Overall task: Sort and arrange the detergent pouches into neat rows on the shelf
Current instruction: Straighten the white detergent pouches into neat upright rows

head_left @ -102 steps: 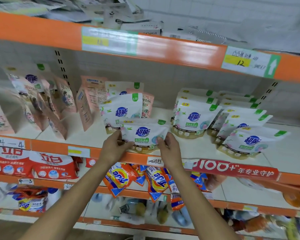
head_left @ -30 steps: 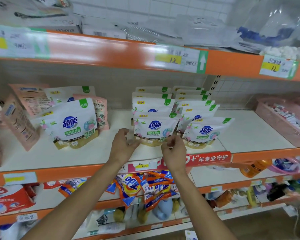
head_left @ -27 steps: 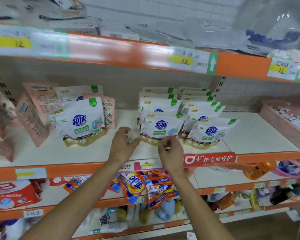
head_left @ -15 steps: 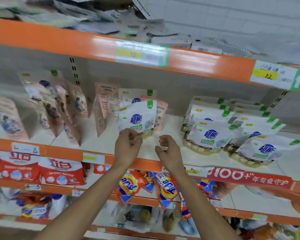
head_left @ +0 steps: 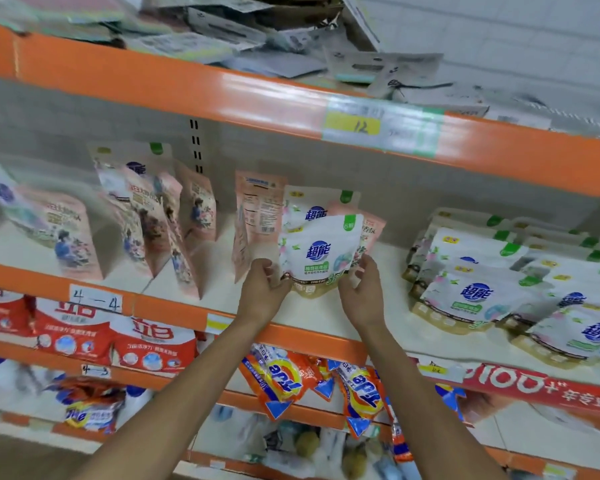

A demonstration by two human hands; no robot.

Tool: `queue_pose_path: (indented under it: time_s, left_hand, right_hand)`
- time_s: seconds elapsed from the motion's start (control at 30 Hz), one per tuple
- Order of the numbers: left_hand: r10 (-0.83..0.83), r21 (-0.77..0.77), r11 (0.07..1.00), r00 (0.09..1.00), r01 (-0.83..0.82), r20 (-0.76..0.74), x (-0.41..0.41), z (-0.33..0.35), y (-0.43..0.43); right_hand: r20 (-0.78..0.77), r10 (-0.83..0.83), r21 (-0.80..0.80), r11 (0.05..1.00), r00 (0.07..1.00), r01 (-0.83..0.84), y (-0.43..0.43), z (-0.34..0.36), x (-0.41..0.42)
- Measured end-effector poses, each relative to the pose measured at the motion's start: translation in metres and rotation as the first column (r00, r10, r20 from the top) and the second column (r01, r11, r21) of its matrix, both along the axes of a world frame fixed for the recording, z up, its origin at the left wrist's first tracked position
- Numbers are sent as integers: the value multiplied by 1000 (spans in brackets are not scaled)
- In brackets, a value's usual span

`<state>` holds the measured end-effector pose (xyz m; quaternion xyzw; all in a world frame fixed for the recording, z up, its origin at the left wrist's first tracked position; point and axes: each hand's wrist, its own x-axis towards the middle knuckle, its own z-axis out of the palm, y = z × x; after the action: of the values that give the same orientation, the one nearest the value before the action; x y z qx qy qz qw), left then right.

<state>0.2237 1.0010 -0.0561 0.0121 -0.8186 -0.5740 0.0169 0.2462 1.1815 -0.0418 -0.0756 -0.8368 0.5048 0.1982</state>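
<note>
The person holds one white pouch [head_left: 321, 252] upright between both hands, with its bottom on the shelf [head_left: 326, 318]. The left hand [head_left: 262, 296] pinches the lower left corner with curled fingers. The right hand [head_left: 361, 296] grips the lower right corner in the same way.

I judge the pouch to be light and soft. The film is glossy, so it is probably a little slippery, and the body seems to bend easily. The gusseted bottom looks like the firmest part, so the low corners are a good place to hold it, because a grip at the thin top edge would let it fold and tip.

Just behind the hands stands a second white pouch [head_left: 314, 202], and a pink pouch [head_left: 257, 216] is turned sideways just beyond the left hand. Further out from the left hand, more pink pouches [head_left: 146, 209] lean at different angles. Well to the outer side of the right hand, the white rows [head_left: 465, 292] are already tidy.

The shelf board is white, flat and looks smooth. The orange beam [head_left: 222, 95] above the hands leaves enough room to lift.
</note>
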Motion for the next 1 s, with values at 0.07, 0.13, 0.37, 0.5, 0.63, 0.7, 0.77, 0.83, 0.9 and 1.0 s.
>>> queue_pose_path:
  time_s: [0.07,0.13,0.37,0.5,0.63,0.7,0.77,0.83,0.9,1.0]
  left_hand:
    - [-37,27,999,998,36,43,-7,-2,1]
    - [-83,33,996,996,82,36,-12,-5,3]
    - [-177,103,979,984,177,-8,-3,-9,7]
    - [-228,92,969,973,231,-40,7,-11,10]
    - [-284,9,959,958,285,-42,14,-10,24]
    - [-317,-16,948,948,317,-39,18,-9,35]
    - [-344,-24,939,939,343,-31,22,-8,48]
    - [-375,-31,927,927,375,-26,27,-6,64]
    - [-394,-43,919,919,392,-23,33,-5,81]
    - [-400,-55,916,916,397,-41,46,-5,106]
  right_hand:
    - [44,25,-5,1000,999,-25,-1,-1,-2]
    - [56,46,-40,998,997,-44,-2,-5,-3]
    - [44,-40,-15,999,998,41,6,-11,8]
    - [29,-62,0,998,998,62,13,-12,21]
    - [22,-99,-18,995,995,100,27,-10,38]
    - [6,-112,-27,993,994,112,37,-8,47]
    - [-8,-131,-40,991,991,131,49,-5,57]
    - [-40,-150,-38,988,988,148,63,-2,69]
    - [-44,-173,-43,984,984,171,79,0,81]
    - [-19,-181,-62,982,983,179,102,-1,98]
